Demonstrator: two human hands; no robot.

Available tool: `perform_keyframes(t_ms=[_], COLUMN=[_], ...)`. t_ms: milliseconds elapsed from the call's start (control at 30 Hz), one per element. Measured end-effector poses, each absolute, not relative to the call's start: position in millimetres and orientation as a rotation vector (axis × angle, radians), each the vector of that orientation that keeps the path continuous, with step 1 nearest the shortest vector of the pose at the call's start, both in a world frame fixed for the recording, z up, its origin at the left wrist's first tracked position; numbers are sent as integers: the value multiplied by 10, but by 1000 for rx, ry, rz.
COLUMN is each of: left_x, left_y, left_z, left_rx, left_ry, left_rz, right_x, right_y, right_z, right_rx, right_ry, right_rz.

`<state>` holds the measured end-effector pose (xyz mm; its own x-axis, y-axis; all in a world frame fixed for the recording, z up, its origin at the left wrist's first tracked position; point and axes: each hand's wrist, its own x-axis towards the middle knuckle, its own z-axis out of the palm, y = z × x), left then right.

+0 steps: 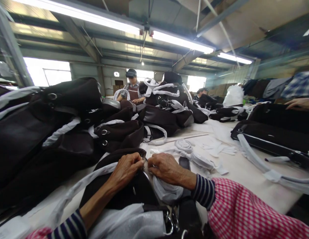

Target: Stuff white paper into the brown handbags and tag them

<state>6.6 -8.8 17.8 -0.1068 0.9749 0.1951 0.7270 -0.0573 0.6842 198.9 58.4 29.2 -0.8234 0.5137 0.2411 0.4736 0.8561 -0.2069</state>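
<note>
A dark brown bag [124, 189] lies in front of me on the white table [241, 172], with white wrapping [166, 192] round its straps. My left hand [126, 171] is closed on the bag's upper edge by the zip. My right hand [165, 167] is closed just beside it, pinching the same edge at the zip, its fingertips almost touching the left hand's. Metal rings [170, 222] show at the bag's near end.
Piles of dark bags [45, 136] with white-wrapped handles fill the left and the middle [166, 106]. A flat black bag [276, 136] lies at the right under another person's hand [300, 103]. White paper scraps [214, 149] litter the table. A person [132, 88] works at the far end.
</note>
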Motion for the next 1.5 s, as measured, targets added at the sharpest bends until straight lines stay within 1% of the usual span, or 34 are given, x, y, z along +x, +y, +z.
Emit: perform_keyframes(t_ms=[167,367,533,1133,1500], left_x=[57,52,80,87,96], left_y=[-73,-85,-88,-76,-72], left_z=[147,120,139,118,114], left_rx=[1757,1721,1710,1744,1773], left_ry=[1840,1873,1905,1936,1949], left_rz=[980,1009,1033,1047,1046], right_x=[2054,2125,2157,2108,2048], right_y=[578,598,588,491,484], right_z=[423,591,663,808,708], right_rx=[-793,-909,-920,-920,-917], right_ry=[-2694,-2731,-2746,-2880,-2888], right_rz=[301,297,316,129,129])
